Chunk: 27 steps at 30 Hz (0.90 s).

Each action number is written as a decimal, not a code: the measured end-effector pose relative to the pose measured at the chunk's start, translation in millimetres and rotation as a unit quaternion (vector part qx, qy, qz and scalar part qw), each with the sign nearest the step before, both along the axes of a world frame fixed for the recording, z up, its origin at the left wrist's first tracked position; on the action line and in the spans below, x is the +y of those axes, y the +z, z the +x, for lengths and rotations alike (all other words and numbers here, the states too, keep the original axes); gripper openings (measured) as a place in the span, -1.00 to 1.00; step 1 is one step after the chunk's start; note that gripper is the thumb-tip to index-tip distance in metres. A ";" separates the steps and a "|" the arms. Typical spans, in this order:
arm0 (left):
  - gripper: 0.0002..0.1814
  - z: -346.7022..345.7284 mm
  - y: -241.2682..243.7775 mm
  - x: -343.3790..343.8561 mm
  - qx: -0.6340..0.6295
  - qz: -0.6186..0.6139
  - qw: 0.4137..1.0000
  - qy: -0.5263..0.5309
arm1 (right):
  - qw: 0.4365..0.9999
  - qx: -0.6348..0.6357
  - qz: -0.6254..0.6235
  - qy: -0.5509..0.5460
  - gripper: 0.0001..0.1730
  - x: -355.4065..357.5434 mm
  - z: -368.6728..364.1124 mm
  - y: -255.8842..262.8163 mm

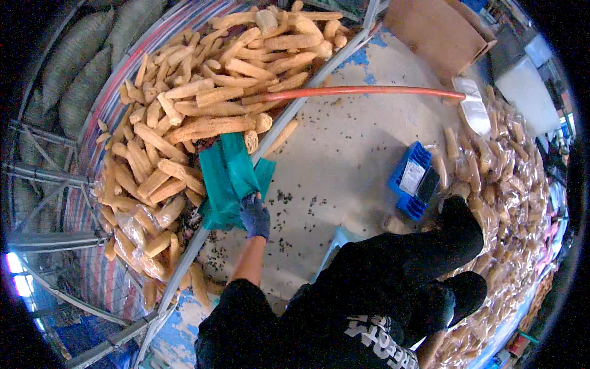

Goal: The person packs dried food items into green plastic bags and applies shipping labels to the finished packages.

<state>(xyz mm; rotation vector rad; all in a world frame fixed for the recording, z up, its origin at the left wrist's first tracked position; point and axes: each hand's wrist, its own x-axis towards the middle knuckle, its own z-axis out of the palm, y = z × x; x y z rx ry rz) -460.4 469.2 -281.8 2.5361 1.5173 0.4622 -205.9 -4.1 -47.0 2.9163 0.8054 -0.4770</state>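
My left hand (255, 216), in a dark blue glove, grips the near edge of a green plastic sheet or bag (227, 177). The green piece is creased and lies across a grey metal rail (276, 133), partly over a heap of dried loofahs (239, 69). Beyond the rail, the long tan loofahs are piled on striped sheeting. A few at the heap's near left end have clear plastic around them. At the lower right, a bare part of my right forearm (429, 348) shows beside my leg, but the right hand itself is hidden.
Dark seed-like bits (286, 198) are scattered over the floor (345, 152). A red-orange pole (368, 90) with a white head (474, 108) spans from heap to right. A blue plastic container (408, 175) stands near plastic-wrapped loofahs (507, 180). A cardboard box (433, 34) is behind.
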 end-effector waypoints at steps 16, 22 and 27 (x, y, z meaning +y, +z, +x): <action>-0.64 273.2 279.0 -236.2 -0.273 -0.141 0.591 -0.746 | 0.695 0.335 0.609 -0.183 -0.33 102.2 87.1 96.7; -0.79 304.4 243.4 -262.8 -0.372 -0.322 0.602 -0.629 | 0.571 0.167 0.753 -0.280 -0.69 -6.6 111.4 67.6; -0.23 364.1 232.9 -261.4 -0.360 -0.687 0.528 -0.344 | 0.400 0.179 0.815 -0.378 -0.65 -90.7 111.4 51.7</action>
